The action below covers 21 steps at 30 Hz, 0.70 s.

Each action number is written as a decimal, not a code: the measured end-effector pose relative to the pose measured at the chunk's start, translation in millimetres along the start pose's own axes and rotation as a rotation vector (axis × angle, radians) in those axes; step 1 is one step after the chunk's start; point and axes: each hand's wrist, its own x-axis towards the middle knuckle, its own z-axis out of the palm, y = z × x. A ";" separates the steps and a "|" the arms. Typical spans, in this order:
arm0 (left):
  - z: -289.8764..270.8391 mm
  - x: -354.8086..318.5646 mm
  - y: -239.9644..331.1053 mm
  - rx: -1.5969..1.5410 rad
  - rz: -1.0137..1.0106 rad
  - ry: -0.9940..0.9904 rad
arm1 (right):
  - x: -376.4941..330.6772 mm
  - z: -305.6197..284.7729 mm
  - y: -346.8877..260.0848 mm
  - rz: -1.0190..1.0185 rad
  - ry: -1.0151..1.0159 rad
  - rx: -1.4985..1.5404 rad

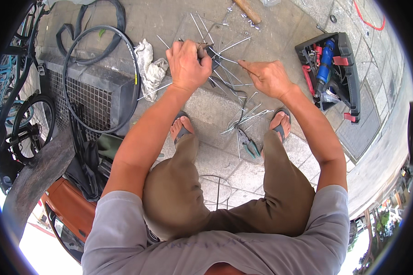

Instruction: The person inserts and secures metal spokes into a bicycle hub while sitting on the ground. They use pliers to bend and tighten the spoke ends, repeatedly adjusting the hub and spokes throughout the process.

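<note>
Ahead of my feet, a dark bicycle wheel hub point(213, 57) sits with thin metal spokes fanning out of it. My left hand point(188, 66) is closed at the hub's left side, and its fingers hide part of it. The thumb and index finger of my right hand point(268, 79) pinch the outer end of a spoke point(227, 59) on the hub's right. Between my feet lies a loose bunch of spokes point(250, 116). Pliers with green-blue handles point(250, 146) rest beside that bunch, close to my right foot.
To the left, a black wheel rim point(67, 85) leans over a metal grate point(85, 94), near a black tyre point(120, 16) and white rag point(152, 68). At right stands an open toolbox point(349, 50) holding a blue power tool point(326, 59). A wooden handle point(248, 11) and small metal pieces lie ahead.
</note>
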 end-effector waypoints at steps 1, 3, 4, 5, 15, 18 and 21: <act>2.3 2.7 0.2 -0.021 0.024 0.037 | 1.1 0.2 2.8 -0.030 0.013 0.027; -0.3 -3.0 -4.6 0.016 0.005 0.031 | 9.2 0.6 -45.1 0.136 -0.099 -0.053; 0.2 -4.6 -5.3 0.018 0.004 0.029 | 11.7 -2.3 -63.7 0.229 -0.153 -0.108; -1.7 -4.5 -6.0 0.024 -0.001 0.009 | 17.3 -3.7 -65.1 0.253 -0.196 -0.133; -2.1 -1.0 -3.9 -0.017 -0.025 0.032 | 10.0 -0.5 -48.2 0.285 -0.083 0.030; -3.2 -2.7 -1.1 -0.039 -0.032 0.029 | 8.7 0.7 -21.3 0.298 -0.082 0.099; -2.4 0.0 -2.3 -0.043 -0.024 0.035 | 9.7 -7.3 -27.7 0.464 -0.188 0.180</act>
